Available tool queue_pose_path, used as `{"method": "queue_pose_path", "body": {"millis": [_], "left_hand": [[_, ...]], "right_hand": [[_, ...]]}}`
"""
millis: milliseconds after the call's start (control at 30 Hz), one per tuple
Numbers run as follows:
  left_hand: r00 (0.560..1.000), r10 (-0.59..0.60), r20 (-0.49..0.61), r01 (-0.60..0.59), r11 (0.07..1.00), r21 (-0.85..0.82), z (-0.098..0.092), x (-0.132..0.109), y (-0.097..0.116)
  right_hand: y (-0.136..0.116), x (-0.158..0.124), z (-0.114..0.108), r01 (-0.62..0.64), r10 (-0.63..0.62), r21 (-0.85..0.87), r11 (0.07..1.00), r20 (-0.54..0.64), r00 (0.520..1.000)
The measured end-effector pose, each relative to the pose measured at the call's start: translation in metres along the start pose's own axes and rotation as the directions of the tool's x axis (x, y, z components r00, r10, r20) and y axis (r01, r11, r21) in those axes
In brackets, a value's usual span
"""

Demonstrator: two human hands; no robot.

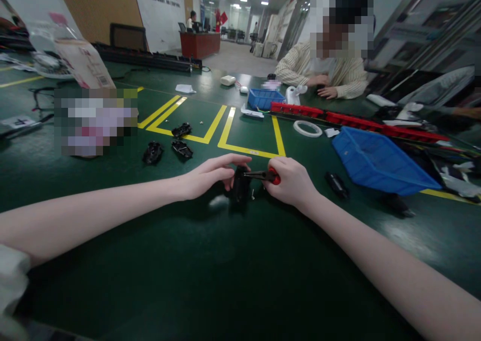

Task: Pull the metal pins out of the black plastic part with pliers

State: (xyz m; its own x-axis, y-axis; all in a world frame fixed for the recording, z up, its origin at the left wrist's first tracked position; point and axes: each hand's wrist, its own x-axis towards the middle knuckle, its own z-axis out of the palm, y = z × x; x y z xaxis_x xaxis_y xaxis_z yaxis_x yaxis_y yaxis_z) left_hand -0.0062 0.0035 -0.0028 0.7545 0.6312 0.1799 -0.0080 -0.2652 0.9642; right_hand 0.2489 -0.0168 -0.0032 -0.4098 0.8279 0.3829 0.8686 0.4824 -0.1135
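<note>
Holding a small black part (240, 186) at the middle of the green table (240, 276) with the left hand (208, 178), fingers (229, 161) curling around its top and near side; resting on the surface or just above it, not telling which. Gripping a red-handled tool (267, 176) in the right hand (291, 183), fingers wrapping tight around the handle, dark tip lying across the part's upper edge. Judging a slip as the main hazard: tip skating off smooth plastic toward the left fingertips just beside it, likely from pressing at a shallow angle. Also risking the part twisting or tipping, being steadied from one side only. Possibly scattering the tiny pale bits (219, 201) lying right by it. Looking glossy, dark, upright, roughly boxy, partly hidden by both hands; resembling the loose black pieces (182, 148) lying well apart near the yellow lines (210, 130).
</note>
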Motion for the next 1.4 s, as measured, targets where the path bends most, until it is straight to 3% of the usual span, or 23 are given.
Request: {"method": "queue_pose_path", "body": {"millis": [133,300,567,933,1400], "left_hand": [[1.000,-0.013,-0.006,0.012,0.997,-0.075,0.0010,0.0018,-0.0015],[0.999,0.049,0.012,-0.049,0.998,0.025,0.0005,0.0011,-0.0004],[0.998,0.038,-0.041,-0.034,0.993,0.109,0.0000,0.0020,-0.0004],[0.990,0.135,-0.046,-0.100,0.887,0.451,0.0016,0.0013,-0.0004],[0.987,0.142,-0.075,-0.091,0.879,0.468,0.0025,0.0002,0.0007]], "right_hand": [[-0.0006,0.0001,-0.0010,-0.010,0.010,-0.003,1.000,-0.009,1.000],[-0.0019,-0.0001,-0.0019,-0.009,0.009,0.000,1.000,0.004,1.000],[-0.0011,0.0000,-0.0010,0.012,-0.012,-0.008,1.000,0.021,1.000],[-0.0010,-0.0002,-0.0003,0.043,-0.042,-0.024,0.999,0.031,0.999],[-0.0019,0.0005,-0.0010,0.057,-0.057,-0.033,0.998,-0.005,0.998]]}}
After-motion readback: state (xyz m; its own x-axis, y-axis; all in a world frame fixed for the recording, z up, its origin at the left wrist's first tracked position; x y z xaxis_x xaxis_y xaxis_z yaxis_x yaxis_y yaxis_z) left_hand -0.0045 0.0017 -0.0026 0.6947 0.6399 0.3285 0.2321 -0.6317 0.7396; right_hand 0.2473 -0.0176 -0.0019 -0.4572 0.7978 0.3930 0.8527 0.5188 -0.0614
